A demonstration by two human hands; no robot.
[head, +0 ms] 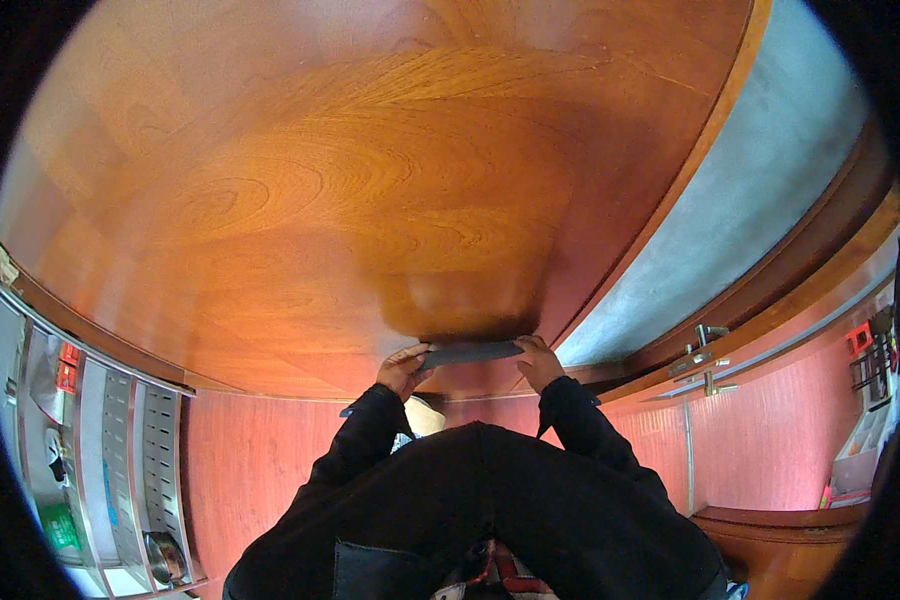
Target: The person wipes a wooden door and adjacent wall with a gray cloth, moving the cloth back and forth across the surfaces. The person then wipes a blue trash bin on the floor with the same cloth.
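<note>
A dark grey flat strip (474,353), its material too unclear to name, is stretched between my two hands. My left hand (403,369) pinches its left end, thumb and fingers closed on the edge. At the other end my right hand (540,363) grips the strip in the same way. Both hands are close to the lower part of a large glossy wood-grain panel (330,187); whether the strip touches it, I cannot tell. A dark shadow or reflection lies on the panel just above the strip.
A blue-grey wall section (742,202) borders the panel on the right. Past it stands a wooden door (780,319) with metal lever handles (709,360). At left, a metal shelf rack (131,450) holds a pot (163,559) and other goods. Reddish wood-look floor (247,457) lies below.
</note>
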